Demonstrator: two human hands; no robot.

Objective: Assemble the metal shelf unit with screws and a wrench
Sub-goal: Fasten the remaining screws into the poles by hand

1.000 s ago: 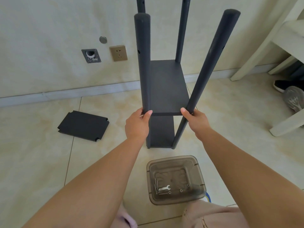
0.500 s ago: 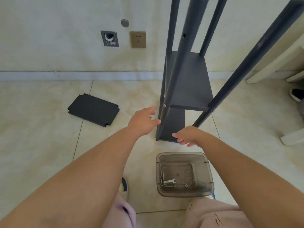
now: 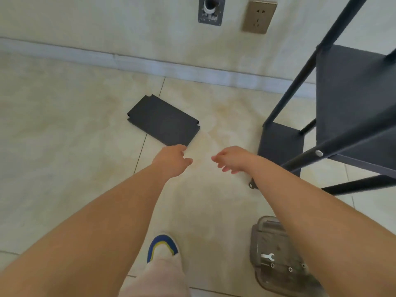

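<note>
Reaching over loose shelf panel [image 3: 164,120]: left hand [image 3: 171,161], right hand [image 3: 232,159] empty, fingers relaxed.

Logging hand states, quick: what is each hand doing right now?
Left hand: open, holding nothing, reaching toward the loose shelf panel.
Right hand: open, fingers relaxed, holding nothing.

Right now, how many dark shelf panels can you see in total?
3: one loose panel flat on the floor, one lower shelf and one upper shelf fixed in the frame; more may be out of view.
</note>
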